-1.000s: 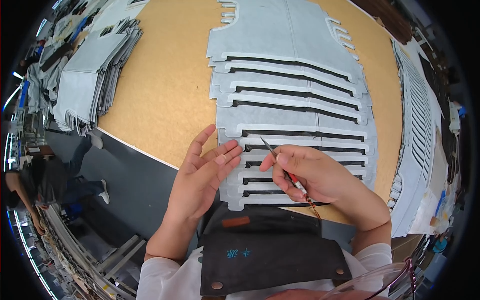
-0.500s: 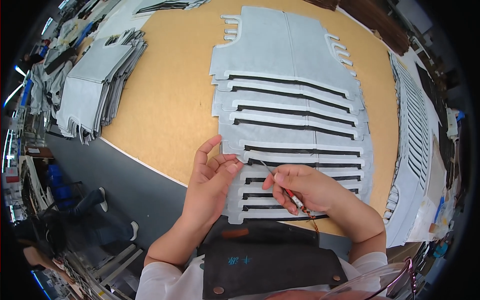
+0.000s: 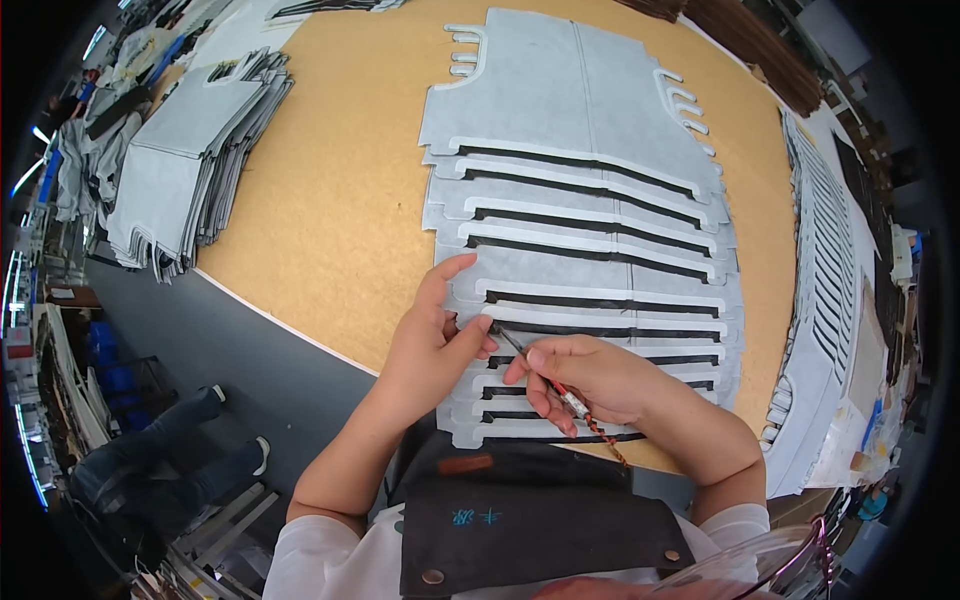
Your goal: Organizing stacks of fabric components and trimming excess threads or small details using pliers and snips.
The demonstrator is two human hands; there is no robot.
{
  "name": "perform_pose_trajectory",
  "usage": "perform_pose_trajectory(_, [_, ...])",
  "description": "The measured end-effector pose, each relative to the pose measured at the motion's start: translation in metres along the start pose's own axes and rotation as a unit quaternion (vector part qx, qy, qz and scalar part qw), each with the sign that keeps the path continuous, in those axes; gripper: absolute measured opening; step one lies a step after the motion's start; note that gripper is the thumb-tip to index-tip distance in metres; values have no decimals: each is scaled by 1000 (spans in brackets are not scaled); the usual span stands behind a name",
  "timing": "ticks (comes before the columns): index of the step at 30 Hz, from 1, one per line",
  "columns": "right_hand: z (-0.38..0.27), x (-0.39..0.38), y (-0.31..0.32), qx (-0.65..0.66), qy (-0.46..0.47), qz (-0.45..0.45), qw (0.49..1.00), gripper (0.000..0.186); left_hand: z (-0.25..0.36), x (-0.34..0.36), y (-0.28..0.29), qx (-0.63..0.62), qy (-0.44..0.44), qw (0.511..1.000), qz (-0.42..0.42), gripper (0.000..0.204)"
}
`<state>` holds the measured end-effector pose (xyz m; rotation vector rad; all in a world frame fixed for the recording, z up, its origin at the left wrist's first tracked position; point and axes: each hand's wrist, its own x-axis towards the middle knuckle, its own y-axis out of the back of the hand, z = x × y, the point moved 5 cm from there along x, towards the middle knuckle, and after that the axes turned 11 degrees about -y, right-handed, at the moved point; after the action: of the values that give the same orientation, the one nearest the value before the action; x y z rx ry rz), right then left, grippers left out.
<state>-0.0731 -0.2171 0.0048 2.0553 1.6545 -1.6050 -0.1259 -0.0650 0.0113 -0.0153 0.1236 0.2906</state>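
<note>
Light-grey sheet panels (image 3: 535, 90) lie overlapped in a fanned row down the table, with long black slots bordered by pale strips. My left hand (image 3: 430, 335) pinches the left edge of one of the lower panels between thumb and fingers, its index finger stretched out over the sheet above. In my right hand (image 3: 590, 378) is a thin pointed tool (image 3: 572, 400) with a red and whitish handle and a braided orange-and-black cord trailing off it. The tool's tip reaches the left end of a black slot, right beside my left thumb.
A stack of similar grey panels (image 3: 185, 165) stands on the tan table (image 3: 330, 170) at the left. More slotted panels (image 3: 815, 300) lie along the right side. Brown strips (image 3: 755, 50) are at the far right. A person's legs (image 3: 165, 440) show beyond the table's left edge.
My left hand has moved slightly right and its index finger now lies over the panels. The tool's tip has shifted left and down, toward my left thumb.
</note>
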Motion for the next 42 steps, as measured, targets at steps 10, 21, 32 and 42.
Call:
perform_pose_trajectory(10, [-5,-1,0,9,-14,3,1000,36,-4,-4,1,-40,-3,999,20,49])
perform_pose_trajectory(21, [-4,5,-1,4,18,-13,1000,31,-4,-3,-1,-61,-9,998,8,49])
perform_pose_trajectory(32, [-1,6,-1,-8,17,18,1000,27,-5,-3,0,-66,-4,998,19,49])
perform_pose_trajectory(42, [-3,5,-3,-18,13,32,999,26,0,-5,2,-67,-6,998,16,48])
